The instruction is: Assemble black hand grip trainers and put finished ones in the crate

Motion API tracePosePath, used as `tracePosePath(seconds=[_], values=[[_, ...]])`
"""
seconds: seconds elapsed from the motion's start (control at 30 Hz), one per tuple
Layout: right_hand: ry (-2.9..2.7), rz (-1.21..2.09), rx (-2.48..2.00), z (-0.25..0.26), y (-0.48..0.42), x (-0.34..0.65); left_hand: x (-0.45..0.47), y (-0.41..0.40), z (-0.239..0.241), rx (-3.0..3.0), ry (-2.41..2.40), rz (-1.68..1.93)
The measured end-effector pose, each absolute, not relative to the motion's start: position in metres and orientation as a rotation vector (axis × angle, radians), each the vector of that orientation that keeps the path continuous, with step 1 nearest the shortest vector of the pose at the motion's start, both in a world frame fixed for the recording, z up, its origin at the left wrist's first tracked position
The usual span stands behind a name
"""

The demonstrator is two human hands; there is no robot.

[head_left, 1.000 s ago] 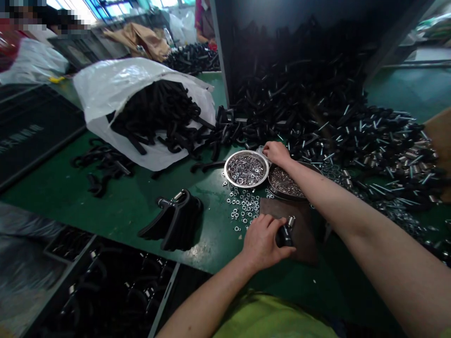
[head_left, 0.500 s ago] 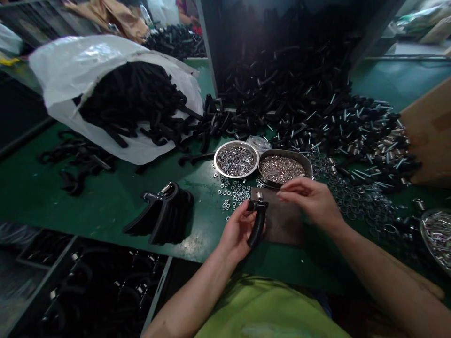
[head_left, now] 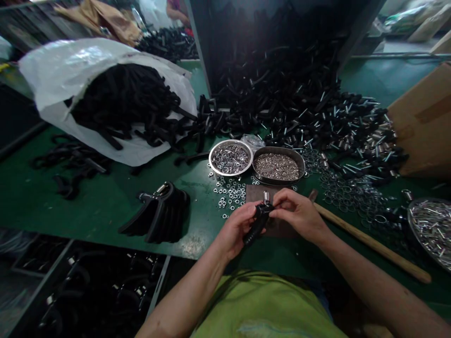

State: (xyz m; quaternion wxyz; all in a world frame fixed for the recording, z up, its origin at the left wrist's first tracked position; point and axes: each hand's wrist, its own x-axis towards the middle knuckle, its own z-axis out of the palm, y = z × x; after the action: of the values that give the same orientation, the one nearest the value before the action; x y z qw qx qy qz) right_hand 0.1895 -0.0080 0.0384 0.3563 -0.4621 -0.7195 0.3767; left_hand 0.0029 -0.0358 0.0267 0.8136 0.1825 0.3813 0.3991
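Observation:
My left hand [head_left: 235, 230] is closed around a black curved handle [head_left: 256, 226], which tilts over the brown plate. A silvery coiled metal piece [head_left: 266, 197] sticks up from the handle's head. At the right side of that head, my right hand [head_left: 299, 213] is closed in a pinch, its fingertips against the handle. Whatever lies between those fingertips is too small to make out. Beneath both hands is the flat brown plate [head_left: 252, 191]. A hammer with a wooden shaft [head_left: 373, 241] rests just right of my right hand, partly behind the forearm.
Small nuts [head_left: 230, 192] lie scattered before a round metal bowl [head_left: 212, 164] and an oval tin [head_left: 269, 180]. Stacked black handles [head_left: 165, 216] stand at left. Behind are a white sack [head_left: 45, 94] of black parts, a heap of parts [head_left: 338, 126] and a cardboard box [head_left: 423, 122].
My right hand has come left and down to the handle's head, fingers now touching it. The handle has tilted in my left hand. The hammer's shaft has come into view beside my right forearm.

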Motion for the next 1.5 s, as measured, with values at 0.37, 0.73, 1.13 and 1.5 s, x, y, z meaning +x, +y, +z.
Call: tracePosePath(seconds=[0.37, 0.73, 1.13, 1.5], values=[[-2.764, -0.064, -0.747, -0.001, 0.014, 0.213, 0.0, -0.009, 0.006, 2.157, 1.165, 0.496], [-2.24, -0.157, -2.135, -0.013, -0.063, 0.322, 0.011, -0.022, -0.001, 2.21, 1.47, 0.431], [-1.917, 0.445, -1.645, 0.061, -0.069, 0.241, 0.013, -0.02, 0.002, 2.231, 1.482, 0.401], [-2.175, 0.358, -1.662, 0.048, -0.067, 0.234, 0.013, -0.021, 0.001, 2.225, 1.485, 0.403]])
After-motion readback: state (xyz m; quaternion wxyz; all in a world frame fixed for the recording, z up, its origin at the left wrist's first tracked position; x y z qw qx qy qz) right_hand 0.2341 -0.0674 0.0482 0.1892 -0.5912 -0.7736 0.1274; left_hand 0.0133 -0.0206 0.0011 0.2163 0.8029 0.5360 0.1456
